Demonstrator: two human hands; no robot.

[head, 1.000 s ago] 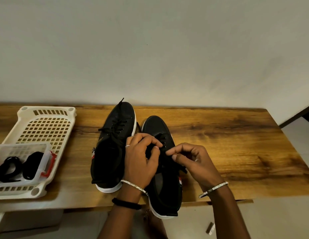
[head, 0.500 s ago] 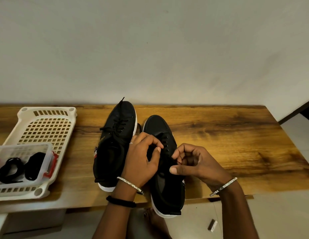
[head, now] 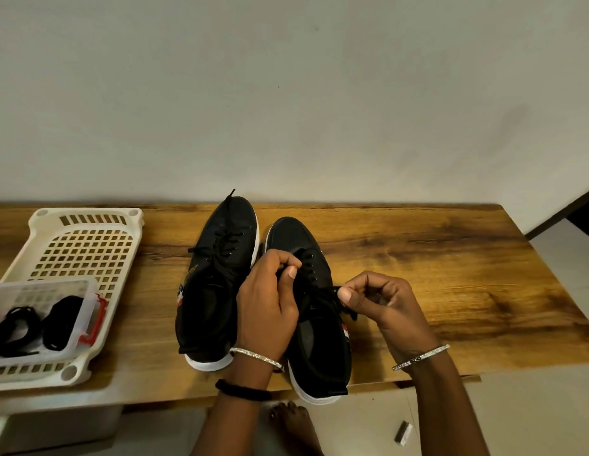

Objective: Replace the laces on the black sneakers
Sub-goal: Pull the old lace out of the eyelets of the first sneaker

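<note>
Two black shoes stand side by side on the wooden surface (head: pixel 451 274), toes far: left sneaker (head: pixel 217 291) laced, right sneaker (head: pixel 322 350) overhanging the near edge. Your left hand (head: pixel 267 301) pinches the right sneaker's eyelet flap. Your right hand (head: pixel 382 304) pinches its black lace (head: pixel 332 291) beside the eyelets. Coiled laces (head: pixel 15 327) lie in the clear container (head: pixel 86 291) inside the white basket (head: pixel 89 245), left.

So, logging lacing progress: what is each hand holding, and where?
Right hand pinches the lace of the right sneaker beside its eyelets. Left hand pinches that sneaker by its tongue; part unclear.
</note>
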